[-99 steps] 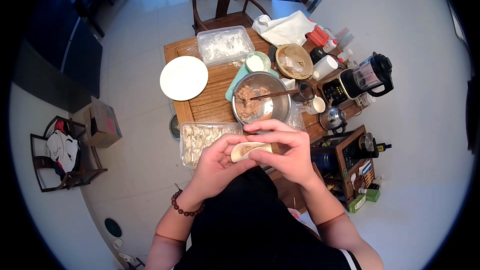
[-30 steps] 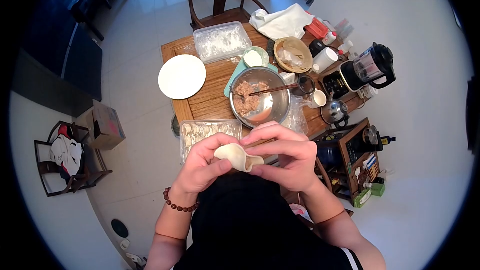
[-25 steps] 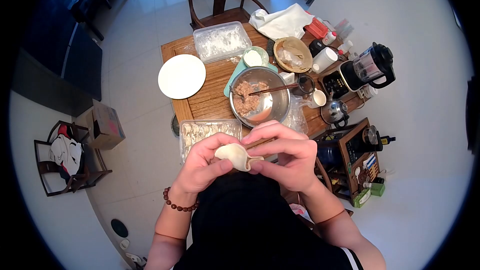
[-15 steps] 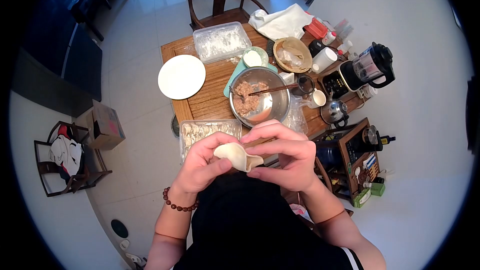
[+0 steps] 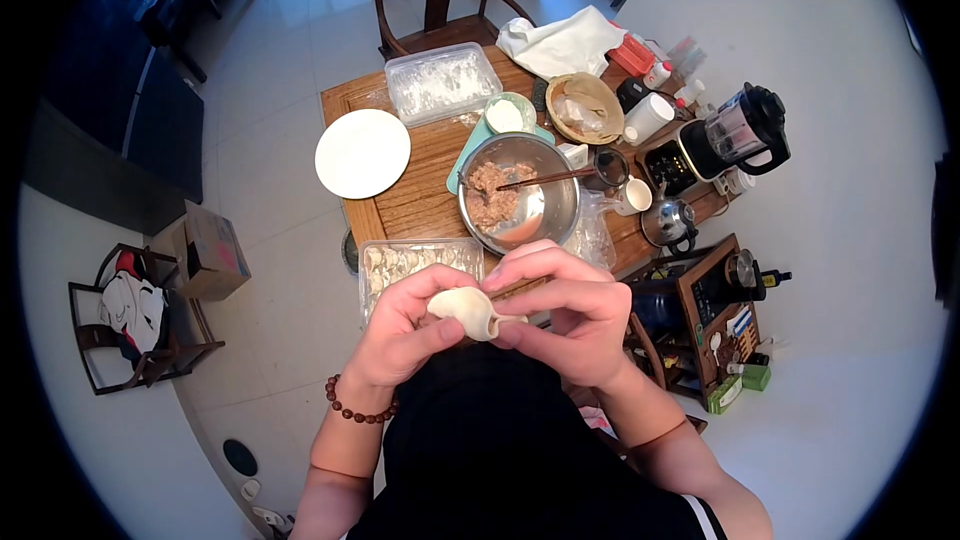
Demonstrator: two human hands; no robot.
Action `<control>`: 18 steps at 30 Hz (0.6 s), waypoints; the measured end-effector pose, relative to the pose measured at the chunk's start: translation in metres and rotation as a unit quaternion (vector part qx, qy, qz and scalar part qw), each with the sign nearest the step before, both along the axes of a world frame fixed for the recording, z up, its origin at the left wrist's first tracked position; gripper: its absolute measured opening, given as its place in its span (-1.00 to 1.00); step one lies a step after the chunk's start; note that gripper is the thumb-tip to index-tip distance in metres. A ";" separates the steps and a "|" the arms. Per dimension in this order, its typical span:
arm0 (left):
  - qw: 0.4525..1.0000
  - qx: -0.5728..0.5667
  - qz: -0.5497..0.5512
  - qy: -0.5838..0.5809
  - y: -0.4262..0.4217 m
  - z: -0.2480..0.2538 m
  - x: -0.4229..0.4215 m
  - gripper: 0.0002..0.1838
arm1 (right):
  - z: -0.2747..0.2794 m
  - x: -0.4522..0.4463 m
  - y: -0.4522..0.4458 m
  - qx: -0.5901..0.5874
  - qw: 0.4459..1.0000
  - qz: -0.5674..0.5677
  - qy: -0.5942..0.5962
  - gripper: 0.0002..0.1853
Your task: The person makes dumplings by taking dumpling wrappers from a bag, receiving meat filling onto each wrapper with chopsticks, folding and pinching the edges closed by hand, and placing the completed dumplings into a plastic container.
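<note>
A pale dumpling [image 5: 464, 311], its wrapper folded over, is held between both hands above the near table edge. My left hand [image 5: 405, 325] grips its left side, thumb in front and fingers behind. At the right end, my right hand [image 5: 570, 315] pinches the wrapper's edge between thumb and fingers. What lies inside the wrapper is hidden. Just beyond the hands stands a steel bowl [image 5: 556, 202] of minced filling [image 5: 490, 202], with chopsticks [image 5: 548, 178] resting in it. A clear tray [image 5: 375, 285] of several shaped dumplings sits behind my left hand.
A white plate [image 5: 363, 153] lies at the table's left edge. Behind are a floured plastic tray [image 5: 440, 85] and a small bowl of white powder [image 5: 505, 117]. To the right stand a woven basket [image 5: 598, 90], a white cup [image 5: 634, 197], a kettle [image 5: 667, 226] and a blender [image 5: 735, 135].
My right thumb and fingers have closed on the wrapper's right end, which gaped open before. The left hand has stayed nearly in place.
</note>
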State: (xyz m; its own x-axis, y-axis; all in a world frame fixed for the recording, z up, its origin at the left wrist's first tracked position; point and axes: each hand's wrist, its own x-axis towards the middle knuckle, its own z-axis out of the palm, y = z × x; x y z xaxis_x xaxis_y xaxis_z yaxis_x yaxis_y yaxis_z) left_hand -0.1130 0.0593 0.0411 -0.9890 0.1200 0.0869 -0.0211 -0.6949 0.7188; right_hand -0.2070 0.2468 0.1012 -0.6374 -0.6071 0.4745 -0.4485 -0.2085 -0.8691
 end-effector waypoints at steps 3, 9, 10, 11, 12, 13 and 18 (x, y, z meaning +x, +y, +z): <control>1.000 -0.009 -0.001 0.001 -0.001 0.000 0.000 -0.61 | -0.001 0.004 -0.001 -0.009 0.999 0.005 -0.046 -0.78; 0.999 -0.042 0.013 -0.021 0.001 0.015 -0.001 -0.60 | -0.003 0.003 -0.001 -0.030 0.997 0.008 -0.068 -0.80; 0.997 -0.047 0.022 -0.048 0.002 0.018 -0.001 -0.55 | -0.002 0.003 -0.001 -0.024 0.999 0.001 -0.049 -0.81; 0.997 -0.047 0.022 -0.048 0.001 0.015 -0.001 -0.55 | -0.002 0.004 -0.001 -0.024 0.999 0.001 -0.049 -0.81; 0.998 -0.047 0.015 -0.024 -0.001 0.009 -0.001 -0.60 | -0.003 0.004 -0.001 -0.018 0.999 -0.006 -0.039 -0.81; 0.999 -0.047 0.008 0.000 -0.003 0.005 -0.001 -0.64 | -0.003 0.005 -0.001 -0.012 0.999 -0.014 -0.028 -0.81; 0.999 -0.046 0.016 0.008 -0.002 0.008 -0.001 -0.65 | 0.005 0.009 -0.002 0.000 0.996 -0.033 -0.089 -0.64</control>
State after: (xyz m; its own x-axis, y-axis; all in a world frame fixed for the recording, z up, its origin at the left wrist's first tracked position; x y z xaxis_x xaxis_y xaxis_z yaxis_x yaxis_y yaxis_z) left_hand -0.1145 0.0570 0.0488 -0.9911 0.0965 0.0920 0.0113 -0.6267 0.7792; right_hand -0.1980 0.2445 0.1059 -0.7494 -0.5618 0.3504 -0.3002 -0.1833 -0.9361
